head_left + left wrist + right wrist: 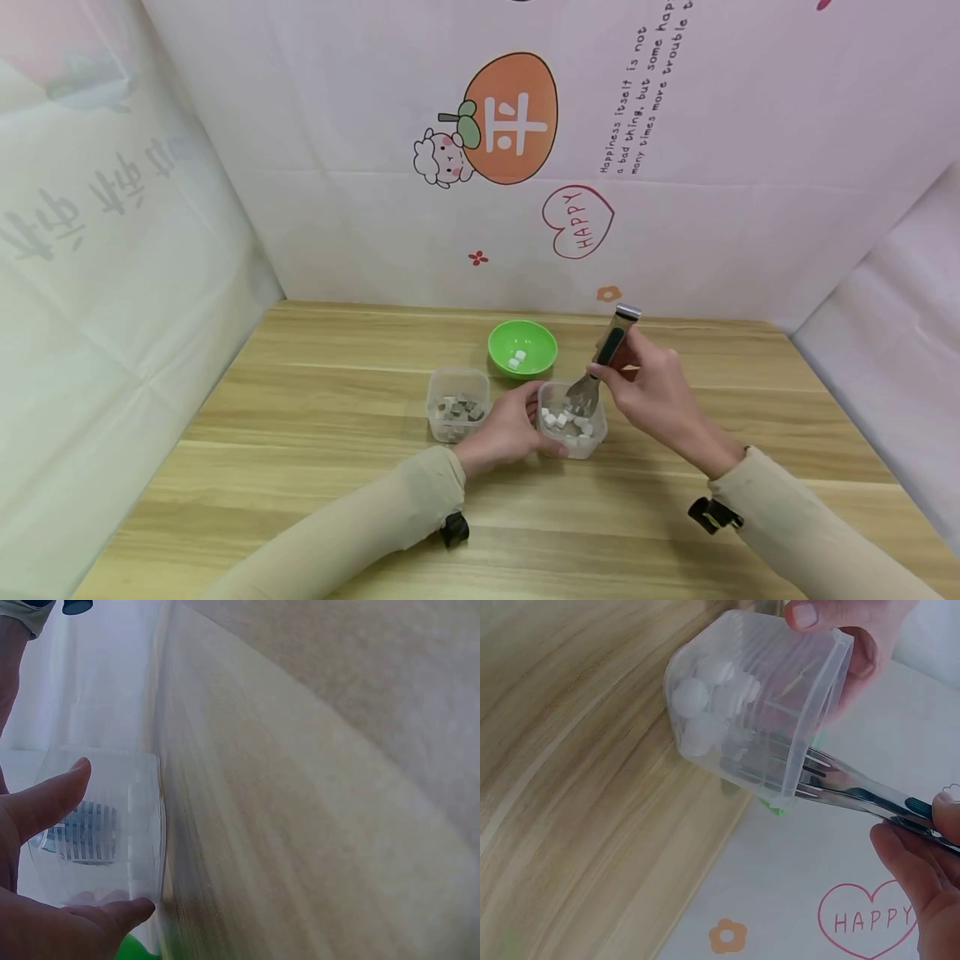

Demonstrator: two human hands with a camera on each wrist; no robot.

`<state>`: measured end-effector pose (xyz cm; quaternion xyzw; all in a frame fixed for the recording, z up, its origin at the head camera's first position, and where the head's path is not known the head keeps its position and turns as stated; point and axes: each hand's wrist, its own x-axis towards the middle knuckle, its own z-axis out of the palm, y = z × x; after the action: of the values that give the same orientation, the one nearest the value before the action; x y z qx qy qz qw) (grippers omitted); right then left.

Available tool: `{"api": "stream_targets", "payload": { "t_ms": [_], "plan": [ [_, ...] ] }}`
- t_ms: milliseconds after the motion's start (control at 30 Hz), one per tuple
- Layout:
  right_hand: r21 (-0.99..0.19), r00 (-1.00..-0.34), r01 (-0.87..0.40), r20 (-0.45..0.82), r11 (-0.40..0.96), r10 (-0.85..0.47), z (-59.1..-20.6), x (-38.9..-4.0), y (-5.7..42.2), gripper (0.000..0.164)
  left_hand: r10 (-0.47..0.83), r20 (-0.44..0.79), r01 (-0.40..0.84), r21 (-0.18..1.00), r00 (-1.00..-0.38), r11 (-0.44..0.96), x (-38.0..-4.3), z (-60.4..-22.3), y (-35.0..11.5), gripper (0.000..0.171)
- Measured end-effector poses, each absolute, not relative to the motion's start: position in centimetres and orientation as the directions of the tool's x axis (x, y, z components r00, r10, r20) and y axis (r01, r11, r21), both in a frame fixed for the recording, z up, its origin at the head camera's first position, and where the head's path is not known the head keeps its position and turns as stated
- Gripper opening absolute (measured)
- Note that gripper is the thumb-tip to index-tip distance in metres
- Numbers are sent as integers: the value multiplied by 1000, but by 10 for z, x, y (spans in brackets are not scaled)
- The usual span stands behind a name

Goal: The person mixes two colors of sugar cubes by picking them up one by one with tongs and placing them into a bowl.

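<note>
My right hand [656, 392] pinches metal tongs [610, 346] with dark grip inserts, between thumb and fingers. Their slotted ends reach down into a clear plastic container [585, 451] of white cubes [561, 420]. In the right wrist view the tongs [855, 791] pass over the container's rim, with white pieces [705, 731] seen through the wall. Whether the tips grip a cube cannot be made out. With thumb and fingers spread around its side, my left hand [510, 429] holds that container. The left wrist view shows the thumb and a finger against the container's wall [139, 825].
Behind the containers stands a green bowl [517, 335] with two white cubes inside. Left of my left hand is a second clear container [459, 381] holding several greyish cubes [465, 408]. The wooden table [337, 467] meets a printed white cloth [360, 242] at the back.
</note>
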<state>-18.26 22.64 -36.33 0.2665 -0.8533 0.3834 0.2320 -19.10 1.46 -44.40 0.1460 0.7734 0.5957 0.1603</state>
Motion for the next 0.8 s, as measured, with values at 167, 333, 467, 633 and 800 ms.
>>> {"api": "stream_targets", "payload": {
  "t_ms": [167, 333, 467, 633, 800],
  "plan": [
    [-543, -755, -614, 616, 572, -226, -360, -181, 228, 31, 414, -78, 28, 969, -907, 244, -191, -444, 14, 103],
    [-565, -771, -570, 619, 596, -150, -351, -179, 230, 28, 414, -74, 30, 971, -907, 238, -190, -444, 15, 103],
    [-620, -800, -526, 593, 583, -92, -342, -179, 232, 24, 413, -73, 31, 971, -908, 239, -191, -445, 15, 103],
    [-648, -804, -513, 593, 563, -50, -329, -180, 234, 23, 415, -68, 34, 972, -907, 234, -191, -446, 15, 102],
    [-639, -794, -513, 607, 573, -33, -318, -187, 234, 22, 411, -72, 32, 970, -909, 240, -191, -447, 15, 102]
  ]
}}
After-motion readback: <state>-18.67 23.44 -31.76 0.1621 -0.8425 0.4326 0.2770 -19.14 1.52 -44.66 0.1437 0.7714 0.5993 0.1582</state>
